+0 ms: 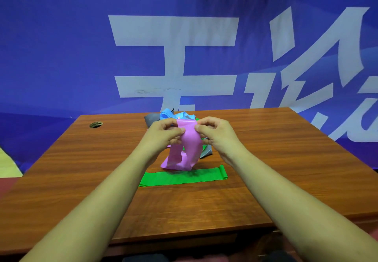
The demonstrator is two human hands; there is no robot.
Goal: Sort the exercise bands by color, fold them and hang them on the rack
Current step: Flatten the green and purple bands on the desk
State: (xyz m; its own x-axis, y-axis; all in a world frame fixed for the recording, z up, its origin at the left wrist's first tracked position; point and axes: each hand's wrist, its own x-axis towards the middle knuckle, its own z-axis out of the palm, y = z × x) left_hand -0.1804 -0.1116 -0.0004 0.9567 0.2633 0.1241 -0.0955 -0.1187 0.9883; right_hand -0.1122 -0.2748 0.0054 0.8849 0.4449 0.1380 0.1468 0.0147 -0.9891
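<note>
My left hand [165, 131] and right hand [212, 131] are raised above the surface [286, 159], level with each other. On each hand the fingers [201, 127] are closed in a pinch on the top edge of the pink exercise band [189, 145]: the left thumb and fingertips clamp its left side, the right thumb and fingertips clamp its right side. The band is stretched flat between the two grips at the top. Below the grips it hangs down in loose, doubled folds, and its lowest fold reaches the surface or stops just above it; I cannot tell which.

Just in front of the hanging fold, on the near side, a green exercise band [184, 176] lies flat on the surface in a long strip running left to right, with its right end curled up.

Beyond my hands, toward the far edge of the surface, a loose pile holds a light blue band [168, 114] and a grey band [151, 119]. More grey and green material shows just beside my right wrist.

A round cable hole [95, 124] sits in the far left corner of the surface. A blue banner [61, 46] with large white characters stands behind the surface.
</note>
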